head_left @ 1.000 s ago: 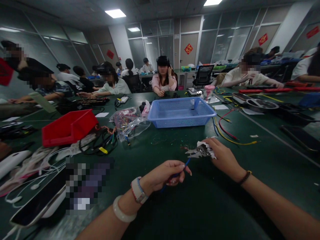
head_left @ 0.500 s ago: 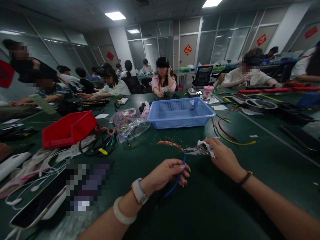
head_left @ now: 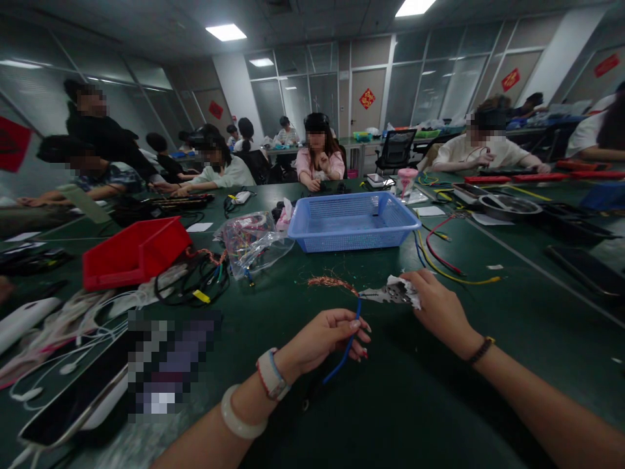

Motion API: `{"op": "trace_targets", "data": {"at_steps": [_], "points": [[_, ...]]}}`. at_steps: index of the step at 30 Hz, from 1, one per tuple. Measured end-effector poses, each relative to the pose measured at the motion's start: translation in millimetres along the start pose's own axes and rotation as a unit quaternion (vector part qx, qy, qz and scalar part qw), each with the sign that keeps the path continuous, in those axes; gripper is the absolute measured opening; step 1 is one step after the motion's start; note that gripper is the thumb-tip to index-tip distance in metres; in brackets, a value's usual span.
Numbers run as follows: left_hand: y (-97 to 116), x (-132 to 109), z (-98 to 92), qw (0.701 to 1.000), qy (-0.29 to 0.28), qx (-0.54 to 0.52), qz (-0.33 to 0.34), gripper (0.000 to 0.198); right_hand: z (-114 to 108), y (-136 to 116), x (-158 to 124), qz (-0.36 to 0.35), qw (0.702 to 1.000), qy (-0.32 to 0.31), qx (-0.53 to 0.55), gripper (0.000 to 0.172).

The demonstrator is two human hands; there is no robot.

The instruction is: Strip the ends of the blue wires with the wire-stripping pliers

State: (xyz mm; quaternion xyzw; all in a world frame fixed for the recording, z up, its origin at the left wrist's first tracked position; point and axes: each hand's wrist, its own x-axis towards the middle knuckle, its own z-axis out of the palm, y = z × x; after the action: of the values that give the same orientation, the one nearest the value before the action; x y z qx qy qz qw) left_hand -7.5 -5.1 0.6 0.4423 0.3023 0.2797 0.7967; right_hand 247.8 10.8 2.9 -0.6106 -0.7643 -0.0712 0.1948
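Note:
Between the thumb and fingers of my left hand [head_left: 336,333] is a blue cable [head_left: 347,348], its lower end hanging toward the table with what looks like a ring terminal. My right hand [head_left: 437,306] grips wire strippers [head_left: 388,293], their handles wrapped in crumpled white paper or tissue. The jaw tip meets the cable at the upper end of the blue insulation; they look almost shut. From there a frayed bundle of bare copper strands [head_left: 332,281] runs to the left. A few loose strands stick up from it. My palm hides most of the handles.
Beyond my hands stands a blue plastic basket [head_left: 354,221]. To its left are a clear bag of wires [head_left: 249,241] and a red bin [head_left: 137,251]. A phone [head_left: 83,384] with white cords lies near left. Coloured cables [head_left: 439,257] lie at right. Co-workers sit around the table.
The stripper jaws have closed up somewhat, from spread apart to nearly together at the cable. My left hand has barely moved. A person at the far left has straightened up.

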Motion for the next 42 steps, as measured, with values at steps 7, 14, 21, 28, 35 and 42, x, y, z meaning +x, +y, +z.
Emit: {"op": "trace_targets", "data": {"at_steps": [7, 14, 21, 28, 35, 42], "points": [[-2, 1, 0.1, 1.0, 0.0, -0.008, -0.005, 0.028, 2, -3, -1, 0.017, 0.999, 0.008, -0.033, 0.037], [-1, -1, 4.1, 1.0, 0.01, -0.023, -0.004, 0.03, 6, -4, -2, 0.002, 0.998, 0.016, -0.059, 0.037], [-1, 0, 4.3, 1.0, 0.012, -0.016, -0.007, 0.033, 8, 0, -2, -0.03, 0.993, 0.059, -0.095, 0.034], [5, -3, -2.0, 0.999, -0.02, 0.003, -0.046, 0.025, 0, 13, 3, -0.085, 0.985, 0.099, -0.114, 0.03], [5, -4, -10.4, 0.992, -0.097, 0.029, -0.082, 0.025, 4, 18, 3, -0.117, 0.987, 0.1, -0.054, 0.031], [7, -4, -11.5, 0.987, -0.111, 0.048, -0.108, 0.027, 3, 15, 3, -0.104, 0.99, 0.091, 0.023, 0.051]]}}
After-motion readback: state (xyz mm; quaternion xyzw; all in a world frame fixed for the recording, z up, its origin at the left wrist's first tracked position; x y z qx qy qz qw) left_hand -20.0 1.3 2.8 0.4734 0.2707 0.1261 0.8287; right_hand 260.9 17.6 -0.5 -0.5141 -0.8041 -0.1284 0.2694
